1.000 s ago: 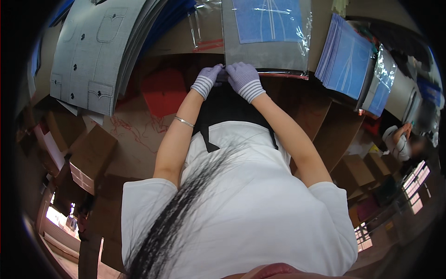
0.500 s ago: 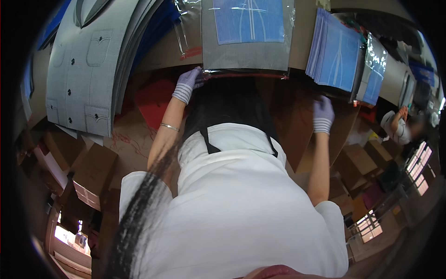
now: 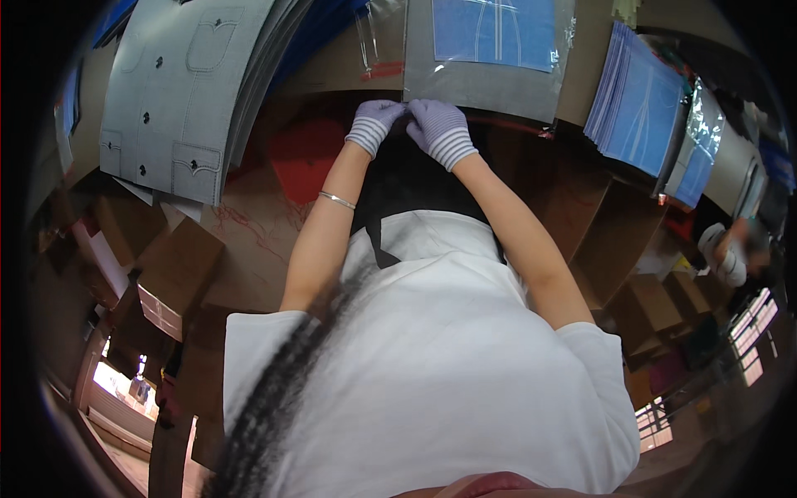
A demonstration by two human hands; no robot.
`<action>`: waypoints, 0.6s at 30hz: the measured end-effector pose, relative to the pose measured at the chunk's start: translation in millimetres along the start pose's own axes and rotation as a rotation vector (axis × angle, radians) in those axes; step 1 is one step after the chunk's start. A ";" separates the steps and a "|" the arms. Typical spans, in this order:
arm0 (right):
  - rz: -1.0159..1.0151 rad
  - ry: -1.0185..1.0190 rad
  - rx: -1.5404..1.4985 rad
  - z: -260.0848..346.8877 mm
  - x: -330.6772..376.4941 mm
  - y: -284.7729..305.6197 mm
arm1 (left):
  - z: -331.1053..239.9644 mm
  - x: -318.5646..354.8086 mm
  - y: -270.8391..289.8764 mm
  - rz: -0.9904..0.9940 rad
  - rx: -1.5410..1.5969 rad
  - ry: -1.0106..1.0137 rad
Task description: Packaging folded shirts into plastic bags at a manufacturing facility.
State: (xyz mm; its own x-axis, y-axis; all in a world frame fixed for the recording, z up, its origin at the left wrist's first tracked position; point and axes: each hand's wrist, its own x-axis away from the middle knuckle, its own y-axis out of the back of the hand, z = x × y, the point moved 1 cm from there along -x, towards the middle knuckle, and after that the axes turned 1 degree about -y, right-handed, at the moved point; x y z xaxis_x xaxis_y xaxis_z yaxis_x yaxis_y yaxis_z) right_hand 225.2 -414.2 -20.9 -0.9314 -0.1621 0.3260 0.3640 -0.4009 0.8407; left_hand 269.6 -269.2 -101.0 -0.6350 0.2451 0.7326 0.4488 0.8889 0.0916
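Observation:
Both my hands wear lilac knit gloves with striped cuffs. They meet at the table's front edge, by the near left corner of a clear plastic bag (image 3: 568,41). In the bag lie a grey sheet (image 3: 473,87) and a blue denim-look printed panel (image 3: 498,37). My left hand (image 3: 378,123) is closed, with its fingertips pinched at the bag's corner. My right hand (image 3: 438,130) is closed too, pinching right beside the left fingertips. The gloved fingers hide the exact bit of plastic between them.
A stack of grey shirt-shaped printed sheets (image 3: 166,91) overhangs the table edge at left. Blue panels (image 3: 639,104) lie fanned at right, beside another bagged one (image 3: 697,153). Cardboard boxes (image 3: 178,261) stand below on both sides. Another person (image 3: 730,253) is at far right.
My right hand has come up and left from beside the table to join my left at the bag's corner. The view has shifted, so the tabletop things sit farther right.

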 end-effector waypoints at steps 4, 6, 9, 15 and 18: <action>-0.023 -0.073 -0.173 -7.0 14.2 10.4 | 12.8 -2.2 18.9 -0.009 0.077 -0.162; 0.016 -0.172 -0.232 -26.3 31.0 11.6 | -3.8 9.3 15.1 0.046 0.052 -0.109; -0.281 -0.073 -0.258 -24.6 34.3 10.9 | -25.8 25.7 6.6 0.161 0.115 -0.042; -0.097 -0.006 -0.087 4.9 -1.2 6.1 | 2.0 1.2 22.8 0.079 -0.100 -0.077; -0.067 0.028 -0.025 3.6 -6.7 1.4 | -6.2 0.2 13.6 0.039 -0.224 -0.066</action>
State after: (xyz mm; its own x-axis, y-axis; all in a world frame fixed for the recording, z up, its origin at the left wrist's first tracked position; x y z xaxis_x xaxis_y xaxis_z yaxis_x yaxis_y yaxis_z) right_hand 231.9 -410.4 -20.3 -0.9533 -0.1592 0.2567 0.3012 -0.4337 0.8492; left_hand 279.6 -259.5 -95.5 -0.6509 0.3086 0.6936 0.5971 0.7724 0.2167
